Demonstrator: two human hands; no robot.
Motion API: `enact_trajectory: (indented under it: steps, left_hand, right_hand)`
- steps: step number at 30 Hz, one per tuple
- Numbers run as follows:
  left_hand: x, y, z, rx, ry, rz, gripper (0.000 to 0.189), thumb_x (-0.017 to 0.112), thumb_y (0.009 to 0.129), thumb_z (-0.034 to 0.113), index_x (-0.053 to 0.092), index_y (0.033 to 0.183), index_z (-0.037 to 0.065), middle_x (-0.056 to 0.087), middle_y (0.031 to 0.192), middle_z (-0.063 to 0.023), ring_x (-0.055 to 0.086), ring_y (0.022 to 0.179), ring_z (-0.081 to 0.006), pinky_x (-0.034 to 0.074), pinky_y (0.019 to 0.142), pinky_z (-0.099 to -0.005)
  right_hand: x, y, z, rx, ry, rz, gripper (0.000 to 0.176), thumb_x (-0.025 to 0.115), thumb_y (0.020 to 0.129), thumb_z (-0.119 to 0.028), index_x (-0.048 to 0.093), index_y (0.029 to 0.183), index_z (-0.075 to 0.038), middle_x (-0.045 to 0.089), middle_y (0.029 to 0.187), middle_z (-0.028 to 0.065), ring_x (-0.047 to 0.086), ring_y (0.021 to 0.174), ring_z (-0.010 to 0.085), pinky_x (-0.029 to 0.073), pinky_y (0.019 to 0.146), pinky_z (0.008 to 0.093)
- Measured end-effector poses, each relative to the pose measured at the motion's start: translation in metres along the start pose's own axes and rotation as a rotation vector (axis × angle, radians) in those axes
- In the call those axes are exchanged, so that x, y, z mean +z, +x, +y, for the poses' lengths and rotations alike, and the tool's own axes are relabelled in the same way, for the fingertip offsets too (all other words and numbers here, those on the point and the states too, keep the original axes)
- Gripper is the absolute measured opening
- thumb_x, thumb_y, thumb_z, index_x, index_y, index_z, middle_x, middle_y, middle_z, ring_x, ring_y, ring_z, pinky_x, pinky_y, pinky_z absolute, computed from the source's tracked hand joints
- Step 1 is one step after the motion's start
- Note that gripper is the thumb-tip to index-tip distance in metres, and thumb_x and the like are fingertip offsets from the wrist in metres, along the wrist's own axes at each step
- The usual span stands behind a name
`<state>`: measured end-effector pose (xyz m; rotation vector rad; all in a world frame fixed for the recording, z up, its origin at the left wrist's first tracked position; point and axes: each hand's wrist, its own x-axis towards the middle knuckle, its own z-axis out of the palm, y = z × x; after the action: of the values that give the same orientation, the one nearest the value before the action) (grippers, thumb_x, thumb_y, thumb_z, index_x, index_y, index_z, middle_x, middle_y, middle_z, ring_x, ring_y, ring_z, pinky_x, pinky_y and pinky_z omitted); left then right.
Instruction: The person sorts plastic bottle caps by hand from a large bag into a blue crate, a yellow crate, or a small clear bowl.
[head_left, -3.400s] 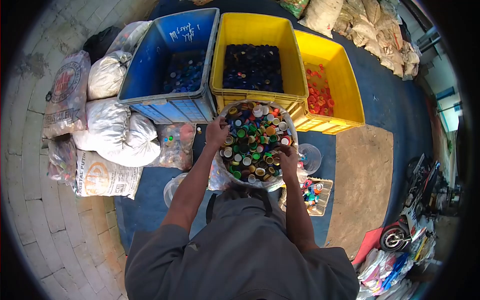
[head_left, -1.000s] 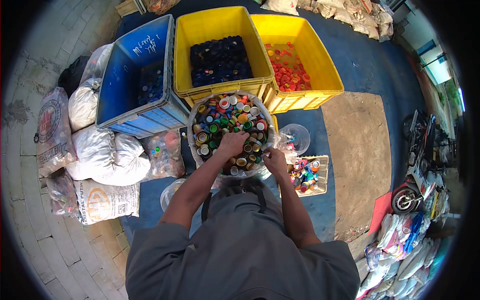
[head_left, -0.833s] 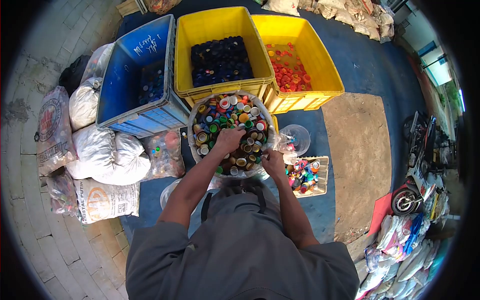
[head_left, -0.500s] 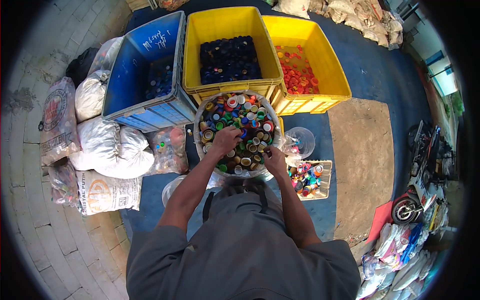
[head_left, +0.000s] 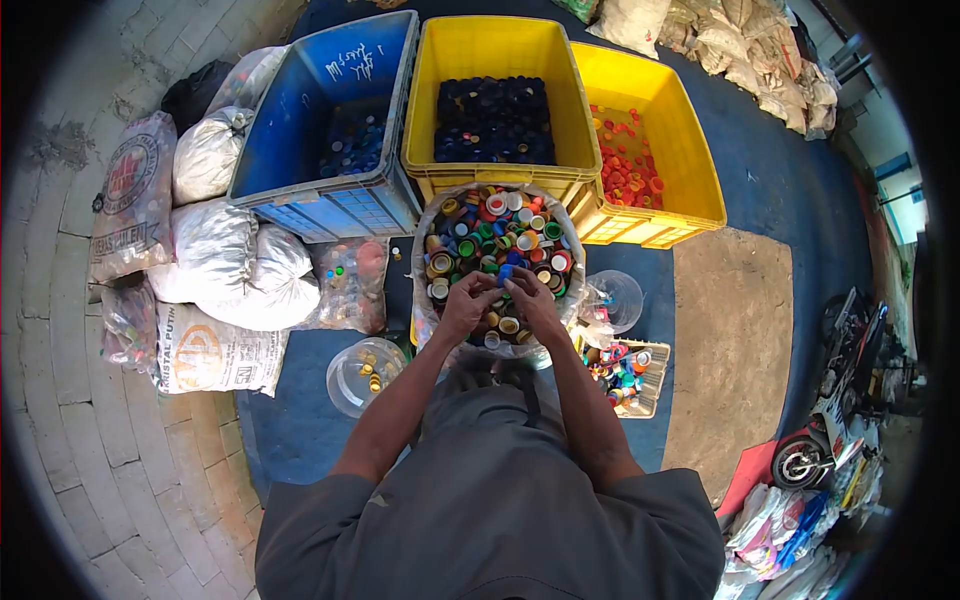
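My left hand (head_left: 468, 306) and my right hand (head_left: 536, 304) meet above a round sack-lined tub (head_left: 428, 215) heaped with mixed plastic bottle caps (head_left: 488, 235). Between the fingertips of both hands is a blue bottle cap (head_left: 507, 272); the fingers of each are closed on it. White, green, gold, red and dark caps lie in the heap below. My forearms and hands hide part of the near side of the tub.
Behind the tub stand a blue crate (head_left: 330, 195) with blue caps, a yellow crate (head_left: 500, 172) with dark caps and another yellow crate (head_left: 690, 215) with red caps. Clear tubs (head_left: 345, 395) and a cream basket (head_left: 655, 375) flank me. Filled sacks (head_left: 210, 255) lie left.
My hands have come together over the heap, with the blue cap now between them. My right hand has left the caps at the tub's right side. The view has shifted.
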<state>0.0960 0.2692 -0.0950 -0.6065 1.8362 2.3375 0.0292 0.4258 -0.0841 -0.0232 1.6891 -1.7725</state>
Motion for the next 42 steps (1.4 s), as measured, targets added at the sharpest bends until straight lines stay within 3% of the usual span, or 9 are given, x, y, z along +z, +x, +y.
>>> enact_trajectory:
  steps: [3,6,9,12,16,19,24,30,42]
  left_hand:
    - [-0.003,-0.006,-0.012,-0.132,-0.314,-0.033,0.014,0.065,0.090,0.015,0.055,0.099,0.010,0.060,0.089,-0.0025,0.048,0.060,-0.0026,0.043,0.053,-0.0255]
    - [-0.005,-0.008,-0.022,-0.260,-0.656,0.039,0.015,0.059,0.093,0.021,0.053,0.102,0.011,0.058,0.087,-0.0023,0.044,0.054,-0.0059,0.041,0.049,-0.0246]
    - [-0.009,-0.011,-0.021,-0.312,-0.693,0.043,0.024,0.056,0.094,0.033,0.052,0.103,0.011,0.058,0.090,-0.0033,0.041,0.051,-0.0083,0.043,0.049,-0.0254]
    - [-0.024,-0.010,-0.027,-0.318,-0.829,-0.055,0.030,0.055,0.093,0.040,0.053,0.101,0.011,0.061,0.093,-0.0064,0.051,0.059,-0.0094,0.046,0.054,-0.0254]
    - [-0.015,-0.011,-0.017,-0.378,-0.664,0.107,0.026,0.056,0.089,0.036,0.056,0.096,0.011,0.064,0.091,-0.0078,0.063,0.075,-0.0158,0.048,0.057,-0.0293]
    - [-0.022,-0.016,-0.018,-0.394,-0.921,0.127,0.023,0.058,0.087,0.033,0.058,0.096,0.012,0.065,0.089,-0.0068,0.065,0.080,-0.0208,0.051,0.058,-0.0343]
    - [-0.046,-0.027,-0.040,-0.385,-1.083,0.143,0.022,0.059,0.085,0.029,0.061,0.101,0.014,0.065,0.089,-0.0050,0.065,0.085,-0.0249,0.051,0.058,-0.0384]
    - [-0.046,-0.045,-0.022,-0.276,-0.911,0.126,0.022,0.058,0.087,0.024,0.061,0.106,0.014,0.065,0.088,-0.0021,0.065,0.081,-0.0204,0.052,0.058,-0.0336]
    - [-0.036,-0.043,-0.026,-0.294,-0.621,0.238,0.020,0.065,0.086,0.026,0.059,0.103,0.017,0.059,0.077,0.0042,0.059,0.070,-0.0093,0.049,0.060,-0.0285]
  right_hand:
    - [0.009,0.003,0.004,-0.017,-0.102,0.012,0.042,0.063,0.089,-0.028,0.057,0.122,-0.002,0.062,0.114,0.0099,0.059,0.087,0.0127,0.047,0.071,0.0252]
    - [0.001,0.017,0.019,-0.113,-0.169,0.033,0.032,0.064,0.090,-0.022,0.060,0.115,-0.002,0.064,0.095,0.0039,0.053,0.069,0.0044,0.044,0.057,0.0206]
    - [-0.004,0.018,0.010,-0.057,-0.310,-0.076,0.024,0.067,0.087,-0.018,0.063,0.103,-0.001,0.064,0.097,0.0052,0.058,0.076,0.0076,0.048,0.064,0.0226]
    - [0.005,0.014,0.004,-0.214,-0.444,-0.118,0.022,0.070,0.083,-0.017,0.063,0.096,-0.001,0.064,0.099,0.0053,0.060,0.080,0.0104,0.049,0.067,0.0242]
    - [0.008,0.017,0.008,-0.227,-0.378,-0.141,0.021,0.071,0.082,-0.016,0.064,0.094,-0.001,0.066,0.095,0.0071,0.063,0.078,0.0129,0.050,0.069,0.0277]
    - [0.001,0.034,0.005,-0.270,-0.612,0.211,0.020,0.070,0.080,-0.015,0.064,0.090,0.000,0.068,0.083,0.0111,0.066,0.074,0.0196,0.050,0.067,0.0324]
    - [-0.002,0.066,0.005,-0.262,-0.971,0.300,0.030,0.065,0.079,-0.018,0.055,0.102,-0.001,0.067,0.086,0.0209,0.066,0.082,0.0375,0.051,0.072,0.0466]
    - [0.017,0.069,-0.009,-0.043,-1.091,0.368,0.030,0.057,0.081,-0.016,0.052,0.108,-0.005,0.065,0.090,0.0241,0.064,0.085,0.0421,0.050,0.073,0.0503]
    - [-0.003,0.069,0.002,-0.164,-1.236,0.255,0.031,0.062,0.081,-0.018,0.056,0.110,-0.011,0.067,0.088,0.0198,0.064,0.085,0.0400,0.050,0.070,0.0509]
